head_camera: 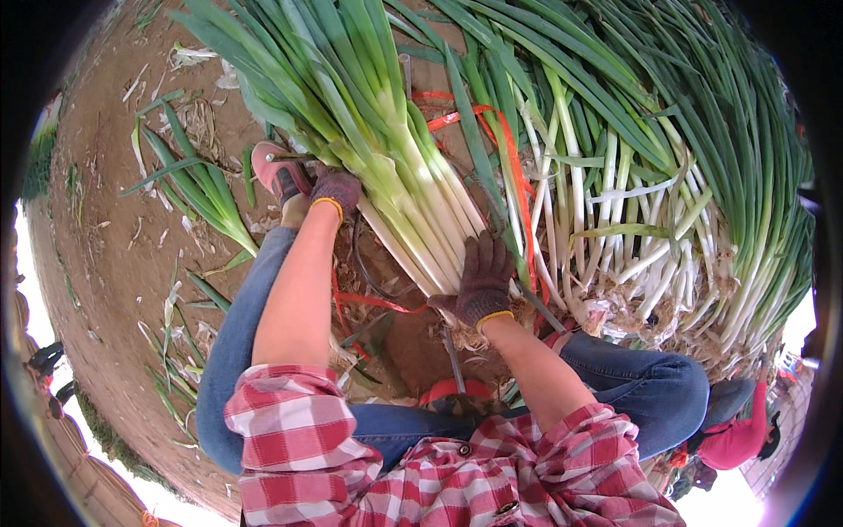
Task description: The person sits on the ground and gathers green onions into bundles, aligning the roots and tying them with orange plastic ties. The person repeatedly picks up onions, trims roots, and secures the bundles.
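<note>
A bundle of green onions (421, 204) with white stalks and long green leaves lies slantwise before me, over a metal frame on the ground. My left hand (336, 189), in a dark knitted glove with a yellow cuff, is against the bundle's left side near the leaf bases; its fingers are partly hidden. My right hand (484, 280), gloved alike, rests on the lower white stalks with the palm down and fingers spread a little. Red plastic strapping (517, 165) hangs loose right of the bundle, and more red strap (379, 302) lies beneath it.
A large heap of green onions (619, 178) lies at the right, roots towards me. Loose leaves (204, 184) and peelings are scattered over the soil (118, 263) at the left. A metal rod (454, 362) stands between my knees. Another person (734, 441) in pink is at the lower right.
</note>
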The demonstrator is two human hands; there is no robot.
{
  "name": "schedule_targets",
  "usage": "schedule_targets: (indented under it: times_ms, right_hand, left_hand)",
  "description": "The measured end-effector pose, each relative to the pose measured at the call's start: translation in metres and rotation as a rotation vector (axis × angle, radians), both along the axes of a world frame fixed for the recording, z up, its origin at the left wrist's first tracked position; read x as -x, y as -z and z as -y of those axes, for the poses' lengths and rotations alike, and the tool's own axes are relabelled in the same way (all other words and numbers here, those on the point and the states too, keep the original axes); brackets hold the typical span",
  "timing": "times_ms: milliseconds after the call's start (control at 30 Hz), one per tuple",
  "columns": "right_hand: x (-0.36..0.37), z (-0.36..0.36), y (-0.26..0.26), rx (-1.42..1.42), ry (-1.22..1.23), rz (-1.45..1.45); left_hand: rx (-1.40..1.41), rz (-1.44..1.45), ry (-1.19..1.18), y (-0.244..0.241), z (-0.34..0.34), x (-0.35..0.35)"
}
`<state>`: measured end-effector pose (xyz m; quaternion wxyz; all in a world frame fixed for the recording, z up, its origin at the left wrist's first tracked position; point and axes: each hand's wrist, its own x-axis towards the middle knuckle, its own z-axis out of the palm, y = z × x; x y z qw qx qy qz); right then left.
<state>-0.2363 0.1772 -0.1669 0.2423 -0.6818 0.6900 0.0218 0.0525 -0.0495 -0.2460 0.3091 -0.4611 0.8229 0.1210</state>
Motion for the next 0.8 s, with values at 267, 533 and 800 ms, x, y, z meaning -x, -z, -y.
schedule_targets:
  times_ms: [267, 533, 800]
  right_hand:
    - [0.011, 0.005, -0.002, -0.049, 0.064, -0.027]
    - [0.005, 0.011, -0.01, -0.049, 0.046, 0.015]
    - [0.011, 0.0, 0.0, -0.017, 0.093, 0.13]
  left_hand:
    - [0.042, -0.244, -0.734, -0.152, 0.008, 0.07]
    - [0.655, -0.808, 0.373, -0.108, 0.007, 0.121]
    - [0.551, -0.668, 0.278, -0.07, 0.007, 0.128]
